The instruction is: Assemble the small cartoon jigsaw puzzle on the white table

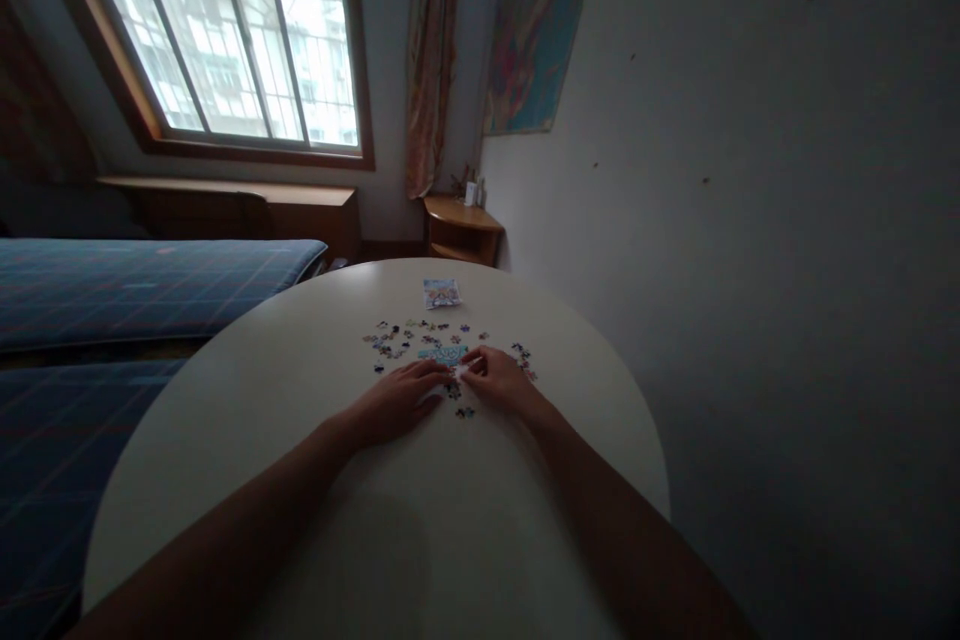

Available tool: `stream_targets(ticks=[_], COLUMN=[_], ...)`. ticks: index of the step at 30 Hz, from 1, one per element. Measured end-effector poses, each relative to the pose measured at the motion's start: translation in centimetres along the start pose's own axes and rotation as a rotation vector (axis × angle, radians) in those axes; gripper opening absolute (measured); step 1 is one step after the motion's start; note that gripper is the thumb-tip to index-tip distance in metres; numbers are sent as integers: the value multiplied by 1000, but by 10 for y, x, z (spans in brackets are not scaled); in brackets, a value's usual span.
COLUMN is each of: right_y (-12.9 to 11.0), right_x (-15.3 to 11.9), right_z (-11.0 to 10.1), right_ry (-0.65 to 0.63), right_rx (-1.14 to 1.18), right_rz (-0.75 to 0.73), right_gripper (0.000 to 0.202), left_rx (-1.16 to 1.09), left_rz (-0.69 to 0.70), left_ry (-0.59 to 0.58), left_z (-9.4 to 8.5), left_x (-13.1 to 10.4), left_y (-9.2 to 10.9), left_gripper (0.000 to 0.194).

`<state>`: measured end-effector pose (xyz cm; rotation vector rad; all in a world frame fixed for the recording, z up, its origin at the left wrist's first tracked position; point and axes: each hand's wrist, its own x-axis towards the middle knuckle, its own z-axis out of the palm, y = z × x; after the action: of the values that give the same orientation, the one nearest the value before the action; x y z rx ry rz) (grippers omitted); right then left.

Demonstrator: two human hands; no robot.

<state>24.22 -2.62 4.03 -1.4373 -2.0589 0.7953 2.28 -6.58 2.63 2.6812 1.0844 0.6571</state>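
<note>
A partly joined jigsaw puzzle (448,355), mostly light blue, lies flat on the round white table (405,530). My left hand (401,400) rests on the tabletop at its near left edge, fingers stretched out and holding nothing. On the near right side, my right hand (499,380) has thumb and fingers pinched at a small pale puzzle piece (462,370), partly covered by the fingertips. Between and below the hands lie a few loose pieces (465,412). The fingers hide part of the puzzle's lower edge.
Loose pieces (386,345) are scattered left of and beyond the puzzle, with another cluster (523,355) to the right. A small printed picture sheet (441,293) lies farther back. A bed (150,285) stands left, a wall (750,320) right, and a corner shelf (463,215) behind.
</note>
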Motion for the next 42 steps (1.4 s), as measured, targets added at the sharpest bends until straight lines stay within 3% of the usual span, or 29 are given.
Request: stream_targets(ticks=[4, 9, 13, 19, 23, 28, 33, 42], right_y=[15, 56, 74, 66, 66, 74, 77, 73], right_x=[4, 9, 11, 9, 7, 9, 11, 9], right_z=[-29, -57, -60, -59, -61, -61, -60, -57], right_ry=[201, 349, 297, 190, 170, 258, 256, 241], right_rx=[-115, -161, -155, -140, -121, -164, -166, -146], right_rz=[56, 169, 228, 185, 176, 158, 180, 212], right_gripper=[23, 26, 30, 30, 29, 28, 28, 30], left_rx=[33, 22, -7, -38, -20, 98, 178, 160], left_rz=[28, 16, 19, 39, 32, -127, -338, -469], left_ry=[-54, -86, -61, -27, -3, 59, 110, 24], left_z=[-4, -6, -7, -10, -11, -20, -36, -50], left_x=[-1, -4, -5, -4, -7, -17, -30, -31], left_y=[1, -3, -6, -3, -11, -42, -70, -67], left_gripper=[33, 32, 28, 25, 30, 34, 35, 23])
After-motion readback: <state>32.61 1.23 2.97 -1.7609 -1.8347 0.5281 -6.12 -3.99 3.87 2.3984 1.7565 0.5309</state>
